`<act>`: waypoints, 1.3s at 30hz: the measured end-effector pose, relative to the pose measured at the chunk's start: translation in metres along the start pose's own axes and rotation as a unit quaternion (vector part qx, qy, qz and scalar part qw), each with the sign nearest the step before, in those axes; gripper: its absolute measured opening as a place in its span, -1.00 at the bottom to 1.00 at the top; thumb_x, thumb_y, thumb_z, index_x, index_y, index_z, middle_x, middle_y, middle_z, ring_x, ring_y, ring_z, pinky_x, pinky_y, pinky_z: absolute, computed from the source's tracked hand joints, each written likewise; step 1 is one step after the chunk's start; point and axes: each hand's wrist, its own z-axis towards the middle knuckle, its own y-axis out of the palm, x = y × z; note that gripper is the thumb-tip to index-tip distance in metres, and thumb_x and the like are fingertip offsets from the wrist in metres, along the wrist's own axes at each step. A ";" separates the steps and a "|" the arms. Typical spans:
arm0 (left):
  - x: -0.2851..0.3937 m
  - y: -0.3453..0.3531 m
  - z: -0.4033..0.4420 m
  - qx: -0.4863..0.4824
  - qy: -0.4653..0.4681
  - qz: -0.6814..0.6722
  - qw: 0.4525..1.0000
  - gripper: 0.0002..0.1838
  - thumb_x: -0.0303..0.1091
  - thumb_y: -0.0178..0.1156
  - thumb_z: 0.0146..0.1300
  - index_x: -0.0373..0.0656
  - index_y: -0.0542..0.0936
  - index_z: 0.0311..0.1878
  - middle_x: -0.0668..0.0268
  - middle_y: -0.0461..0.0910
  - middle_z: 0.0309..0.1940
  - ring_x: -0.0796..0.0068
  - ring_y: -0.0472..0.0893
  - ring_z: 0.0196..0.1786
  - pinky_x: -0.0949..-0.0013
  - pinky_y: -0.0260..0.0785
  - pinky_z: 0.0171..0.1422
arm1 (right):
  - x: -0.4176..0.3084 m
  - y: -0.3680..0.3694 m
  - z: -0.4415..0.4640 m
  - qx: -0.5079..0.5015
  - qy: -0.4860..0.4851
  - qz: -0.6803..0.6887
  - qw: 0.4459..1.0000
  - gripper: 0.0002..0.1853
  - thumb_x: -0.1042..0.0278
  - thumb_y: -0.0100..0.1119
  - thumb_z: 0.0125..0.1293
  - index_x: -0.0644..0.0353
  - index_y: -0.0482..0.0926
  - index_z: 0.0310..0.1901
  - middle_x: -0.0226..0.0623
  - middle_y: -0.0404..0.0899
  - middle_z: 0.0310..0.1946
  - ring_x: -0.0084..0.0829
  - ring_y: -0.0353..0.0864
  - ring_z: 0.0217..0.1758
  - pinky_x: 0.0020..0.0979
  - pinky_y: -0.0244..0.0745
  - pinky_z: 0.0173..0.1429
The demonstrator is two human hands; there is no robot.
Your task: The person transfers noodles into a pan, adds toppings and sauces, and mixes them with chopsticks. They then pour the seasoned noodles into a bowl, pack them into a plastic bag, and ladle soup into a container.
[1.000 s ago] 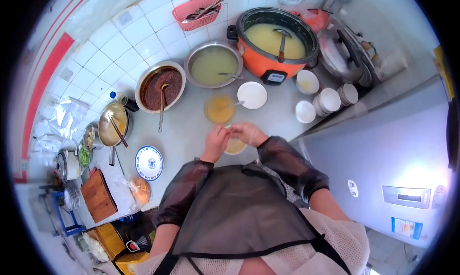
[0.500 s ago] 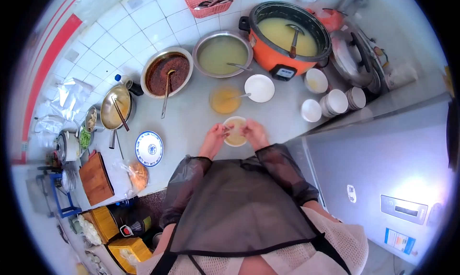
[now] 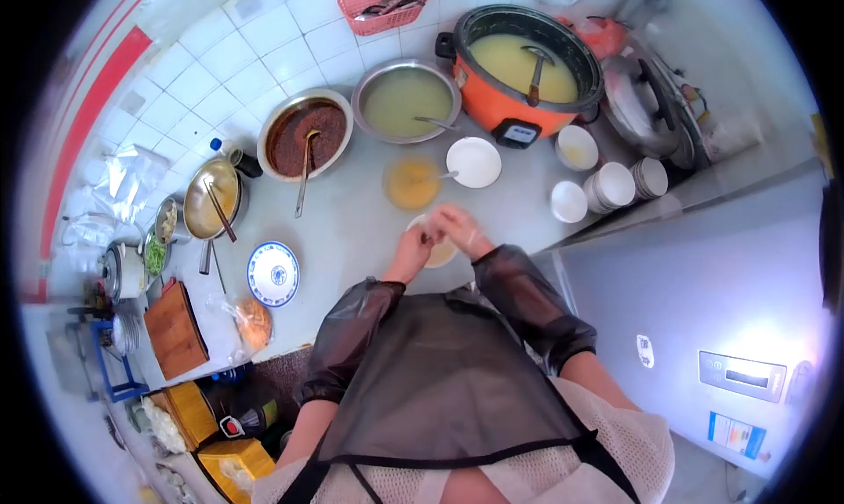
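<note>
A small white bowl (image 3: 443, 256) of pale liquid sits on the counter in front of me, largely covered by my hands. My left hand (image 3: 411, 253) is closed at the bowl's left side, its fingertips pinched together. Over the far part of the bowl, my right hand (image 3: 459, 229) has its fingers curled in against the left fingertips. What lies between the fingers, if anything, is too small and hidden to name. Just beyond them stands a clear bowl of yellow liquid (image 3: 411, 184) with a spoon in it, beside a white bowl (image 3: 475, 162).
An orange cooker (image 3: 501, 117), a steel basin of greenish liquid (image 3: 406, 100) and a basin of dark red sauce (image 3: 305, 135) line the back. Stacked bowls (image 3: 613, 188) stand right. Leftward are a blue-rimmed plate (image 3: 273, 275), a pan (image 3: 213, 200) and a cutting board (image 3: 175, 328).
My right hand has moved left and away from me, over the bowl, to meet my left hand. The two hands were apart at the bowl's sides before.
</note>
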 end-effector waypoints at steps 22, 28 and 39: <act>-0.001 -0.012 -0.004 0.127 0.230 0.065 0.963 -0.88 -0.56 0.22 0.00 -0.24 0.47 -0.40 0.13 0.45 -0.41 0.08 0.48 -0.26 0.18 0.36 -0.21 | 0.038 -0.001 -0.002 0.043 0.010 -0.335 0.941 -0.83 0.38 0.10 0.21 0.24 0.56 -0.21 -0.08 0.57 -0.27 -0.04 0.53 -0.17 -0.20 0.43 -0.03; -0.006 -0.020 -0.026 0.134 0.218 0.047 0.966 -0.93 -0.55 0.21 0.03 -0.24 0.52 -0.40 0.13 0.49 -0.40 0.09 0.50 -0.25 0.17 0.37 -0.19 | 0.067 -0.006 0.014 0.065 -0.072 -0.504 0.858 -0.90 0.41 0.06 0.17 0.25 0.49 -0.36 -0.04 0.53 -0.27 0.04 0.49 -0.19 -0.10 0.40 -0.09; -0.005 -0.003 -0.021 0.208 -0.147 -0.247 0.935 -0.88 -0.45 0.31 0.12 -0.26 0.64 -0.28 0.34 0.59 -0.35 0.70 0.51 -0.37 0.57 0.37 -0.31 | 0.049 -0.001 0.011 0.048 0.098 -0.036 0.993 -0.79 0.31 0.22 0.20 0.24 0.62 -0.19 -0.39 0.58 -0.41 -0.53 0.54 -0.27 -0.47 0.45 -0.11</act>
